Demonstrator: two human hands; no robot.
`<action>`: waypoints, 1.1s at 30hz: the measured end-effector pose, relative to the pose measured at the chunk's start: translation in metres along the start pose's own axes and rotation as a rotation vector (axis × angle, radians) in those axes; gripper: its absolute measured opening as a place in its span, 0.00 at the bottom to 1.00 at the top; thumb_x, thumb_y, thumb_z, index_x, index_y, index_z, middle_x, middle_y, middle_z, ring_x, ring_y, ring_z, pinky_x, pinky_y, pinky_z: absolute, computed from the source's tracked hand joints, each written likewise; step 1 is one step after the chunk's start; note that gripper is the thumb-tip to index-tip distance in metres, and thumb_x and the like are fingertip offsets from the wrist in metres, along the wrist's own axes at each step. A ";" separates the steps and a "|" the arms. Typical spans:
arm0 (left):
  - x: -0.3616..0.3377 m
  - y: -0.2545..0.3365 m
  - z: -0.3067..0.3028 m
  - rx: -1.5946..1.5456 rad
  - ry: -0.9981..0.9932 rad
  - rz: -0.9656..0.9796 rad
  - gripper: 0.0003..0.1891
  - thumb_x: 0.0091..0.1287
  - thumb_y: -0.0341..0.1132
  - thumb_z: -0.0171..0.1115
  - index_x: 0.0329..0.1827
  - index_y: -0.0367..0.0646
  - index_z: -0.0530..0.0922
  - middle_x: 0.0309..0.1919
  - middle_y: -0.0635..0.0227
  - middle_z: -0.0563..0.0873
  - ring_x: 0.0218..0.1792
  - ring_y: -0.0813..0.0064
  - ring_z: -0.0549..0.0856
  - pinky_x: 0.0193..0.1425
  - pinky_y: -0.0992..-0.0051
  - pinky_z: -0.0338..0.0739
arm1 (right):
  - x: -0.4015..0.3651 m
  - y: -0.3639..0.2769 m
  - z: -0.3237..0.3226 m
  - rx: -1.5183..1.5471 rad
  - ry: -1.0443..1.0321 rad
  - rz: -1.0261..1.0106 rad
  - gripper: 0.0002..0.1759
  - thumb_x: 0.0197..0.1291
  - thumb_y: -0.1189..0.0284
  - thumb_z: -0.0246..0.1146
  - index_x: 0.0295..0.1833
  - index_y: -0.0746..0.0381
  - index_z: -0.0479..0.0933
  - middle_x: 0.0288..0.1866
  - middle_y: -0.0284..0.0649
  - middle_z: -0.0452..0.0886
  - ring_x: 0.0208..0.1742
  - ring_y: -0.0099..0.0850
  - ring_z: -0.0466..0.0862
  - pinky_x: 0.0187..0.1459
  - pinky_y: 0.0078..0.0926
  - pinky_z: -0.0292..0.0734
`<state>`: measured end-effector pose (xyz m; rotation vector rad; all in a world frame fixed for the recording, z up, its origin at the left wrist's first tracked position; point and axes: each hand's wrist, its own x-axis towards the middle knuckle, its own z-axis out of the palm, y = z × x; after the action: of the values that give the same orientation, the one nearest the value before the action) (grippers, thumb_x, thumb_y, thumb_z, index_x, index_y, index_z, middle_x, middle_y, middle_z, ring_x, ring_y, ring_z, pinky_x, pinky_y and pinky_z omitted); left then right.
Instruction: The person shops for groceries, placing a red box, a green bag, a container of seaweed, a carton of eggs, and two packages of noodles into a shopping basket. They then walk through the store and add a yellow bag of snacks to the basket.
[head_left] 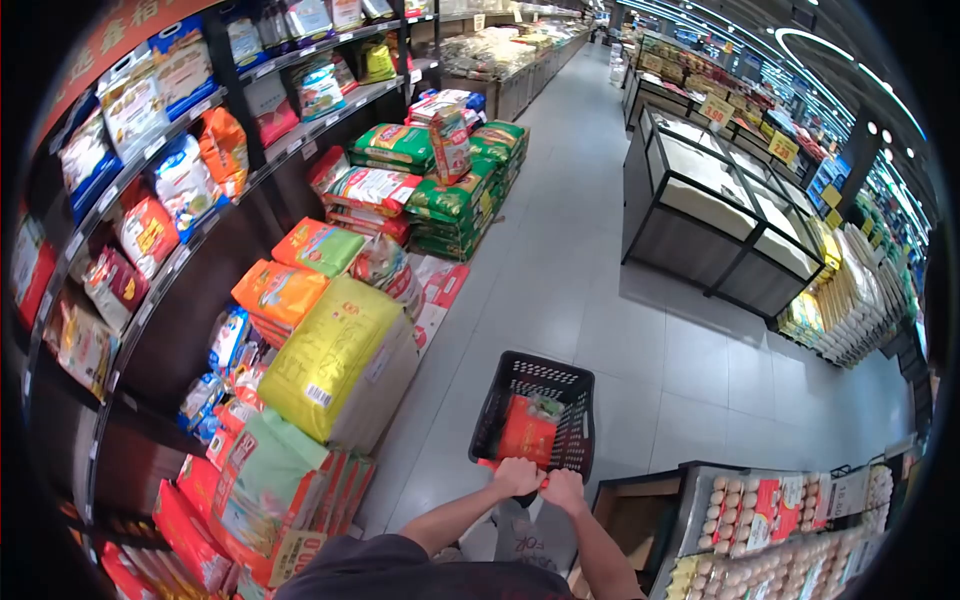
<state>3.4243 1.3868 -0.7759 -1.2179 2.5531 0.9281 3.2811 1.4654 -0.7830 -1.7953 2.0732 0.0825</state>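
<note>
Both of my hands grip the red handle of a black shopping basket cart (583,420) in front of me. My left hand (519,477) is closed round the handle's left part. Just right of it, my right hand (563,489) is wrapped round the same handle. Inside the perforated basket lies a red package (527,430), with a smaller greenish packet (546,407) beside it. The handle itself is mostly hidden under my fingers.
Stacked rice bags, including a yellow pile (335,355) and green bags (450,200), line the left side below shelves. Black-framed bins (700,215) stand at right. Egg trays (760,510) sit close at lower right. A tiled aisle (575,170) runs ahead.
</note>
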 end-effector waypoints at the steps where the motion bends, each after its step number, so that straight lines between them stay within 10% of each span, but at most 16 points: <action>1: 0.022 -0.002 -0.011 0.002 0.021 0.006 0.29 0.69 0.53 0.46 0.35 0.39 0.89 0.34 0.48 0.90 0.40 0.51 0.90 0.49 0.54 0.84 | 0.022 0.008 -0.011 0.002 0.006 -0.006 0.18 0.53 0.57 0.62 0.33 0.60 0.87 0.34 0.50 0.88 0.39 0.47 0.89 0.46 0.45 0.84; 33: 0.747 -0.086 -0.405 0.019 0.060 0.123 0.27 0.68 0.52 0.48 0.31 0.39 0.88 0.31 0.50 0.89 0.34 0.52 0.90 0.44 0.55 0.84 | 0.759 0.232 -0.318 0.038 -0.157 0.131 0.17 0.51 0.59 0.62 0.37 0.61 0.85 0.38 0.52 0.88 0.42 0.48 0.89 0.46 0.46 0.85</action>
<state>3.0460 0.6215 -0.7881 -1.1102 2.7040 0.9029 2.9021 0.6989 -0.7901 -1.5763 2.0643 0.2119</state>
